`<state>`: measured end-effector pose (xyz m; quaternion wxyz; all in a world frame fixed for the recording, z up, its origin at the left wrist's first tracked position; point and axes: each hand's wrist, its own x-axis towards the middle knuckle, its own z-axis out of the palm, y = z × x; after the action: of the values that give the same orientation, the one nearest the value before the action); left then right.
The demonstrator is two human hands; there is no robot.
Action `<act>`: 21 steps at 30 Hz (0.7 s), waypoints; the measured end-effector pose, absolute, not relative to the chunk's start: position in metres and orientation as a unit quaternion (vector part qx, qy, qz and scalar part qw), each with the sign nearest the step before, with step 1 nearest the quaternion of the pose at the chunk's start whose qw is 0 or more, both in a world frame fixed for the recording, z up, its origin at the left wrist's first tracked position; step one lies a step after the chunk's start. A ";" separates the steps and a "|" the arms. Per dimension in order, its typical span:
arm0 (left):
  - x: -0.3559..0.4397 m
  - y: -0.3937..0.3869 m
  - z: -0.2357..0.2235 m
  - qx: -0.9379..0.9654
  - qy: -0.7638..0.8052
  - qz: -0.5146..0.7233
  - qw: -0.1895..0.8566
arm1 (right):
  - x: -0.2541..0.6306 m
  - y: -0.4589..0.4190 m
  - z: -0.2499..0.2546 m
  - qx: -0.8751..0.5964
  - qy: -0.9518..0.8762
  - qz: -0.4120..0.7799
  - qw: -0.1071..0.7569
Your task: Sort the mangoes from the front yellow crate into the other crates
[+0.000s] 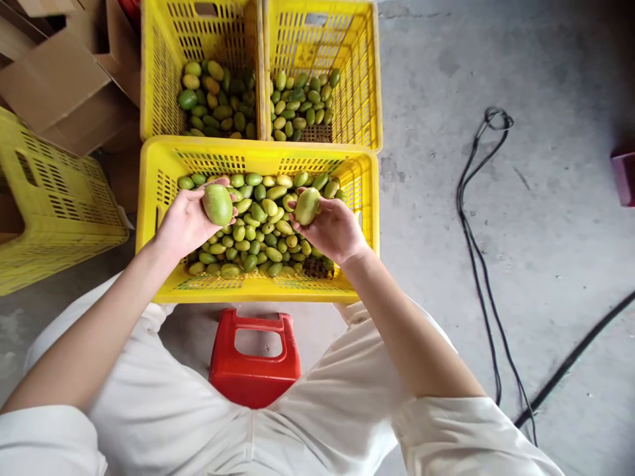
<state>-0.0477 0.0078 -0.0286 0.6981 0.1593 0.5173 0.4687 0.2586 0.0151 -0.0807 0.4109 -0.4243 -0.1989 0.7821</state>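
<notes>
My left hand (pixel 191 215), palm up, holds a large oval green fruit (pixel 217 204), its fingers curled beneath. To the right, my right hand (pixel 337 228) cradles another oval green fruit (pixel 307 205), paler and yellowish, on its fingers. Both hands are raised over the near yellow crate (pixel 258 289), which contains many loose oval fruits (pixel 258 248) from dark green to yellow. The undersides of the two held fruits are hidden by my fingers.
Behind stand two more yellow crates, the back left crate (pixel 163 73) and back right crate (pixel 360 73), both with similar fruits. Another crate (pixel 59 231) and cardboard boxes (pixel 64 86) are at left. A red stool (pixel 255 380) sits between my legs; black cables (pixel 469 231) cross the floor at right.
</notes>
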 end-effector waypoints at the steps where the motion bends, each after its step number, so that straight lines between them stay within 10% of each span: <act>1: -0.048 0.007 -0.032 0.171 0.512 0.469 0.699 | 0.258 0.015 -0.080 -0.421 -0.194 0.786 0.409; 21: -0.049 0.017 -0.012 -0.001 0.547 0.438 0.713 | 0.257 0.017 -0.061 -0.433 -0.242 0.777 0.387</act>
<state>-0.0486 0.0172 -0.0119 0.7134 -0.0005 0.5467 0.4384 0.2571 0.0169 -0.0606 0.3874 -0.4327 -0.2425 0.7771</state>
